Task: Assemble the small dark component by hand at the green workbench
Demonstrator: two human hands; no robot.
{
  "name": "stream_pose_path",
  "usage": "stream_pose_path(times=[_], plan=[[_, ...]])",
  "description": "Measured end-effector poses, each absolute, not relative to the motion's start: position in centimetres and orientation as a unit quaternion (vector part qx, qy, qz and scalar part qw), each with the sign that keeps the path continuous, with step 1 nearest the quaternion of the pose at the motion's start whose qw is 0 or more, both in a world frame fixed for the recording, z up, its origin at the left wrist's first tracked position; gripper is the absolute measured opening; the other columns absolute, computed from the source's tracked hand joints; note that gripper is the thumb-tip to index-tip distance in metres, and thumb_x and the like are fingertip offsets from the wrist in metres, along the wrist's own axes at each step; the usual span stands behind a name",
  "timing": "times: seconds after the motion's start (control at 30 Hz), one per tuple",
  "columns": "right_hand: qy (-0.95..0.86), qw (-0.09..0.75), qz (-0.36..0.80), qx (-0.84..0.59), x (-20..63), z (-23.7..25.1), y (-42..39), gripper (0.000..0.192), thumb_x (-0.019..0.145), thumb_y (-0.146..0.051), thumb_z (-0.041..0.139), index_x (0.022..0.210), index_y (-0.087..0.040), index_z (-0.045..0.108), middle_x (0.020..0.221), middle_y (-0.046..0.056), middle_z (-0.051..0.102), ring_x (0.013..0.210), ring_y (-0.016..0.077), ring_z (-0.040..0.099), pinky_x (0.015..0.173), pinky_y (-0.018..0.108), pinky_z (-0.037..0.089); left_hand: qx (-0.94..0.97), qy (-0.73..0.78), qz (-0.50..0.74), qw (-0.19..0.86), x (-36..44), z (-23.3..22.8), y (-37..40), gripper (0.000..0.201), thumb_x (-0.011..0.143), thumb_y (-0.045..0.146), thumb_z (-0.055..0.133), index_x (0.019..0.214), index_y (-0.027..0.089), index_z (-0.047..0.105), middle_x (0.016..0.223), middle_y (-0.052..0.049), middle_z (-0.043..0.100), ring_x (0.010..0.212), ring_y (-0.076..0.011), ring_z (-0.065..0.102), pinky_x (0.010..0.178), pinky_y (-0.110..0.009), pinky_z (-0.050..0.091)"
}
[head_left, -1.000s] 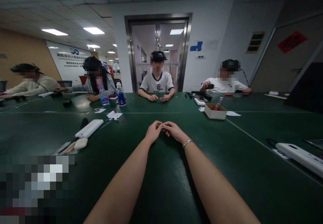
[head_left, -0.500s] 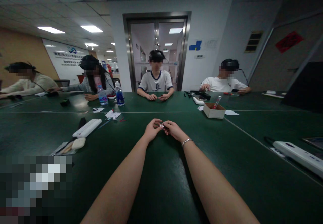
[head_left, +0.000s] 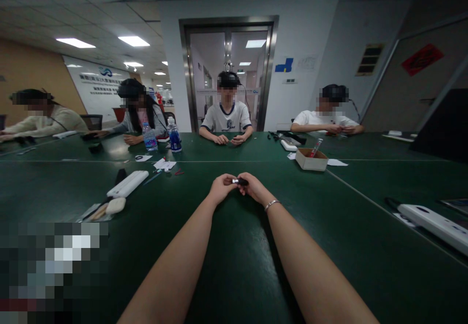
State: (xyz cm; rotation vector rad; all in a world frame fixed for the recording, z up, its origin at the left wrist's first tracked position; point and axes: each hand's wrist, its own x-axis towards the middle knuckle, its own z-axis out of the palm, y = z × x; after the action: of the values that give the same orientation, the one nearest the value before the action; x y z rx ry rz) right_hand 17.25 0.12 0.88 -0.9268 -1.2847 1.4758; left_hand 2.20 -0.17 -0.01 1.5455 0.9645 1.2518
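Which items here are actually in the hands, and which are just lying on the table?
In hand:
- small dark part, pinched between left hand and right hand

Lying about:
- cardboard box
- white power strip
- two water bottles
- paper scraps

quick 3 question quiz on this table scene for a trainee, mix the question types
1. True or false: both hands meet at one small dark object.
2. Which wrist wears the bracelet: A the left, B the right?
3. What stands nearest the cardboard box: A two water bottles, B a white sheet of paper, C a laptop?

Key
1. True: left hand and right hand pinch it between their fingertips, above the green table.
2. B.
3. B; the bottles stand far to the left.
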Motion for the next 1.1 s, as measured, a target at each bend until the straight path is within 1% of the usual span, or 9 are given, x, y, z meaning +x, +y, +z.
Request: stream_pose_path(times=[0.17, 0.33, 0.47, 0.67, 0.8, 0.93, 1.1], plan=[[-0.522, 0.473, 0.601, -0.378, 17.2, 0.8, 0.3, 0.011, 0.077, -0.027, 0.049, 0.084, -0.018, 0.048, 0.054, -0.003, 0.051, 0.039, 0.0103, 0.048, 0.036, 0.02, 0.035, 0.635, 0.388, 0.502, 0.441, 2.4, 0.0, -0.4, 0.024, 0.066, 0.017, 0.073, 0.086, 0.013, 0.06, 0.078, -0.005, 0.068, 0.073, -0.0148, 0.064, 0.075, -0.03, 0.05], [-0.519, 0.466, 0.608, -0.379, 17.3, 0.8, 0.3, 0.011, 0.076, -0.025, 0.053, 0.085, -0.019, 0.049, 0.054, -0.003, 0.052, 0.041, 0.0111, 0.049, 0.037, 0.021, 0.037, 0.643, 0.407, 0.49, 0.425, 2.4, 0.3, -0.9, 0.019, 0.07, 0.022, 0.069, 0.085, 0.014, 0.061, 0.078, -0.005, 0.068, 0.074, -0.0149, 0.064, 0.073, -0.029, 0.049], [-0.513, 0.466, 0.618, -0.372, 17.3, 1.0, 0.1, 0.012, 0.075, -0.018, 0.051, 0.087, -0.019, 0.05, 0.055, -0.002, 0.053, 0.042, 0.0116, 0.051, 0.039, 0.021, 0.039, 0.653, 0.414, 0.481, 0.414, 2.2, 0.1, -0.7, 0.019, 0.071, 0.028, 0.067, 0.083, 0.014, 0.061, 0.075, -0.005, 0.067, 0.069, -0.0145, 0.062, 0.068, -0.028, 0.048], [-0.507, 0.461, 0.627, -0.372, 17.4, 1.2, -0.2, 0.019, 0.075, -0.012, 0.051, 0.092, -0.018, 0.05, 0.057, -0.002, 0.056, 0.047, 0.0114, 0.055, 0.046, 0.022, 0.045, 0.655, 0.438, 0.466, 0.402, 2.2, -0.1, -0.4, 0.024, 0.072, 0.037, 0.064, 0.08, 0.015, 0.06, 0.072, -0.003, 0.065, 0.065, -0.013, 0.059, 0.064, -0.025, 0.046], [-0.528, 0.46, 0.626, -0.342, 17.5, 1.3, -0.5, 0.028, 0.072, -0.011, 0.059, 0.097, -0.02, 0.052, 0.07, -0.001, 0.06, 0.061, 0.0119, 0.061, 0.058, 0.024, 0.051, 0.644, 0.443, 0.476, 0.402, 2.3, -0.2, -0.3, 0.024, 0.074, 0.039, 0.062, 0.08, 0.016, 0.058, 0.068, -0.002, 0.063, 0.062, -0.0123, 0.058, 0.06, -0.024, 0.045], [-0.55, 0.475, 0.61, -0.316, 17.5, 1.3, -0.7, 0.037, 0.067, -0.012, 0.067, 0.101, -0.021, 0.054, 0.078, -0.001, 0.06, 0.069, 0.0127, 0.062, 0.067, 0.027, 0.052, 0.631, 0.458, 0.488, 0.392, 2.3, -0.3, -0.1, 0.025, 0.073, 0.04, 0.063, 0.08, 0.016, 0.058, 0.062, 0.001, 0.059, 0.059, -0.0116, 0.056, 0.057, -0.023, 0.043], [-0.574, 0.487, 0.564, -0.34, 17.4, 1.0, -0.5, 0.047, 0.062, -0.015, 0.071, 0.105, -0.021, 0.054, 0.082, 0.0, 0.06, 0.068, 0.0123, 0.061, 0.066, 0.027, 0.051, 0.629, 0.469, 0.492, 0.377, 2.3, -0.4, 0.0, 0.024, 0.074, 0.04, 0.061, 0.079, 0.016, 0.059, 0.062, 0.001, 0.058, 0.059, -0.0117, 0.056, 0.057, -0.023, 0.042]])
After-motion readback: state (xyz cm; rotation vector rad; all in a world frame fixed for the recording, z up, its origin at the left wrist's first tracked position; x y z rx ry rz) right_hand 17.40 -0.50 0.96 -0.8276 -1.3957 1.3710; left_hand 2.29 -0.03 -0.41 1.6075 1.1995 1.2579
